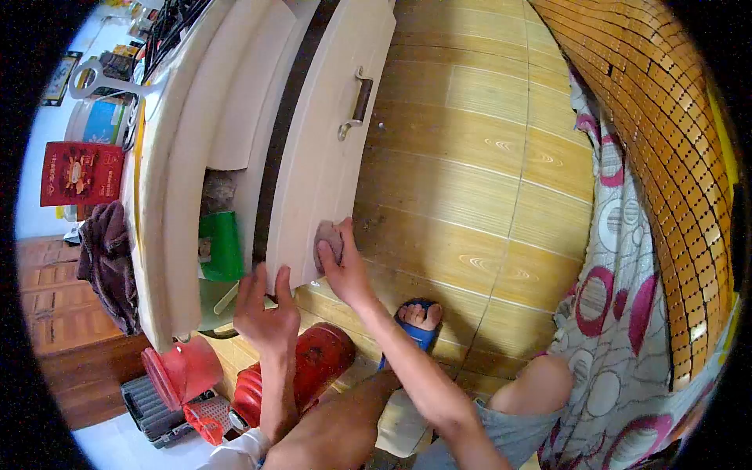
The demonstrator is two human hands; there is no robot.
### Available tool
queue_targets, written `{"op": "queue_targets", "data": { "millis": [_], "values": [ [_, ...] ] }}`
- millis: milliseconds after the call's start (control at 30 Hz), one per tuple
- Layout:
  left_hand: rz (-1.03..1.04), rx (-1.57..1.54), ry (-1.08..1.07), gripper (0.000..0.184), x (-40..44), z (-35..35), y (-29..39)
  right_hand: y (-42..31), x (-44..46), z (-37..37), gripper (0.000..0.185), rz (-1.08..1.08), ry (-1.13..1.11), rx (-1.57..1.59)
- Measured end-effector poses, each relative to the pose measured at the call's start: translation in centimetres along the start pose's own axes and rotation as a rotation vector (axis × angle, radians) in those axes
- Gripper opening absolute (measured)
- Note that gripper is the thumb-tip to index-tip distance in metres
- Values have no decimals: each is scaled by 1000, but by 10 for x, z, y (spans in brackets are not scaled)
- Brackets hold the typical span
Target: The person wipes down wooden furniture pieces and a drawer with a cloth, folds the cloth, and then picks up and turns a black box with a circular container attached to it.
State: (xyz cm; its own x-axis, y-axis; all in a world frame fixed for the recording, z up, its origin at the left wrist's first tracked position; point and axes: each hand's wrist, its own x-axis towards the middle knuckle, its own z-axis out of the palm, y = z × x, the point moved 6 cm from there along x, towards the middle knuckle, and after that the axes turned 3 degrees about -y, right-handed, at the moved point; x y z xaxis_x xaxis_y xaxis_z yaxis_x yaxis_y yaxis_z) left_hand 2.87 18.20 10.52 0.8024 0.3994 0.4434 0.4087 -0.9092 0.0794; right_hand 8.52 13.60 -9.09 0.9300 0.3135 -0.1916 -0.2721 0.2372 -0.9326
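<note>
My right hand [345, 270] is closed on a greyish-pink cloth [326, 238], bunched up and pressed against the white drawer front [319, 157] near its lower end. At that drawer's near corner is my left hand [268, 313], fingers apart, with the tips at the edge of the panel. It appears to hold nothing. The drawer stands pulled out from the white cabinet [182, 157], leaving a dark gap behind the panel. A metal handle [360, 102] sits farther up the front.
A green object [222, 247] shows in the cabinet's opening. Below it stand a red bucket [182, 370] and a red cylinder [321, 352]. A dark towel [110, 262] hangs from the cabinet top, beside a red box [82, 174]. To the right is a bed with a tiled mat [658, 117].
</note>
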Motion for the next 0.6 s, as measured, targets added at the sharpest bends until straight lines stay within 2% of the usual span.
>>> {"op": "queue_targets", "data": {
  "millis": [67, 133, 167, 200, 300, 367, 400, 500, 600],
  "values": [
    [41, 7, 45, 26, 4, -1, 5, -20, 14, -18, 55, -191, 44, -477],
    [-29, 28, -206, 25, 9, 4, 8, -21, 69, -40, 54, 16, -5, -173],
    [-40, 25, -192, 25, 9, 4, 5, -28, 92, -51, 42, -95, 428, -78],
    [-9, -42, -204, 25, 9, 7, 4, -46, 126, -59, 41, 25, 245, 204],
    [-14, -204, -237, 22, 8, 7, 11, -95, 182, -65, 43, 5, 183, 504],
    [81, -329, -210, 20, 6, 6, 22, -132, 185, -70, 42, -21, 122, 307],
    [81, -368, -196, 19, 5, 6, 25, -135, 192, -71, 37, -27, 104, 305],
    [144, -269, -216, 21, 6, -7, 38, -135, 189, -84, 32, 22, 100, 218],
    [78, -330, -250, 22, -2, -1, 29, -131, 191, -86, 28, -25, 108, 159]
  ]
}}
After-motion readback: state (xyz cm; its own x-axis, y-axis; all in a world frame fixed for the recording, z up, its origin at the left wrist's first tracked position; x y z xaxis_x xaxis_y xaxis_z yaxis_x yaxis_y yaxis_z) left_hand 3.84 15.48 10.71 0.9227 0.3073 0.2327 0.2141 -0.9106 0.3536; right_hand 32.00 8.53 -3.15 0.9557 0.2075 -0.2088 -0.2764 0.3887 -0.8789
